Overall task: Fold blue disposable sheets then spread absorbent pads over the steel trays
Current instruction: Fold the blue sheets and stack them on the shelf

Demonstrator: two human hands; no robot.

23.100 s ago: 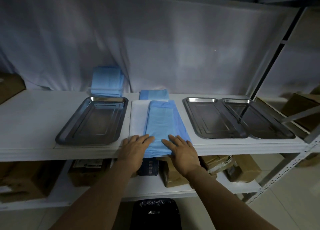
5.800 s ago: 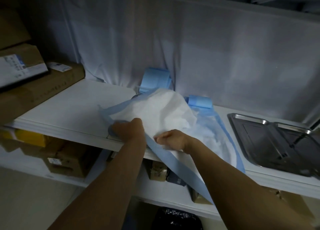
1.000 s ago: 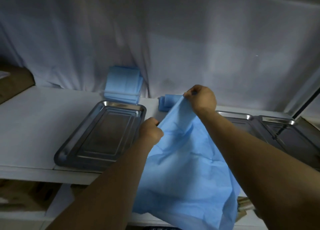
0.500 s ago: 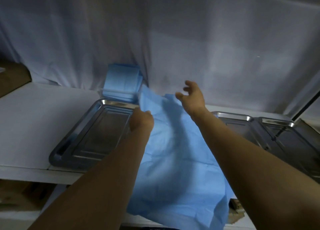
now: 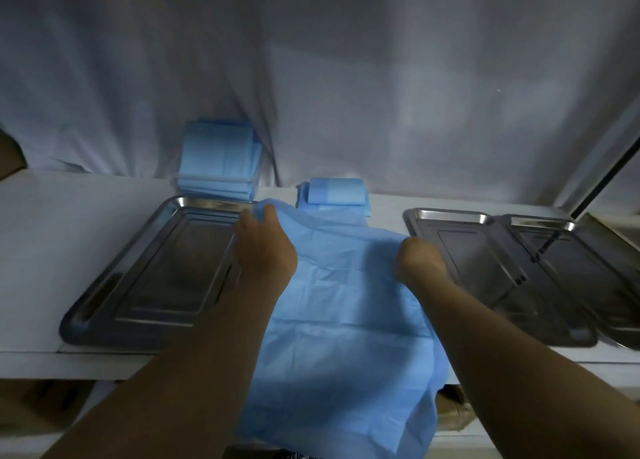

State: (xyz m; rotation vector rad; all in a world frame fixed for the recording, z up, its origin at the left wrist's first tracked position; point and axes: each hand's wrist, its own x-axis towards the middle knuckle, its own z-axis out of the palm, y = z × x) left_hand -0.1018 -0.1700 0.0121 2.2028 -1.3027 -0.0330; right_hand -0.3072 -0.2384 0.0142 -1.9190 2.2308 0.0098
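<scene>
A blue disposable sheet (image 5: 343,320) lies unfolded on the white shelf between the steel trays, its near part hanging over the front edge. My left hand (image 5: 265,247) pinches the sheet's far left corner, right beside the left steel tray (image 5: 100,296). My right hand (image 5: 419,261) sits at the sheet's right edge with its fingers curled down into the fabric, next to the middle steel tray (image 5: 446,214). A third steel tray (image 5: 540,221) overlaps it on the right. All three trays are bare.
A stack of folded blue pads (image 5: 218,160) leans against the white backdrop cloth behind the left tray. A small folded blue bundle (image 5: 334,190) lies behind the sheet. A dark shelf upright (image 5: 606,171) rises at far right. Cardboard boxes (image 5: 453,413) sit on the lower shelf.
The sheet has come down from the air onto the shelf. My right hand, open above it half a second ago, has dropped to its right edge; my left hand keeps the far left corner.
</scene>
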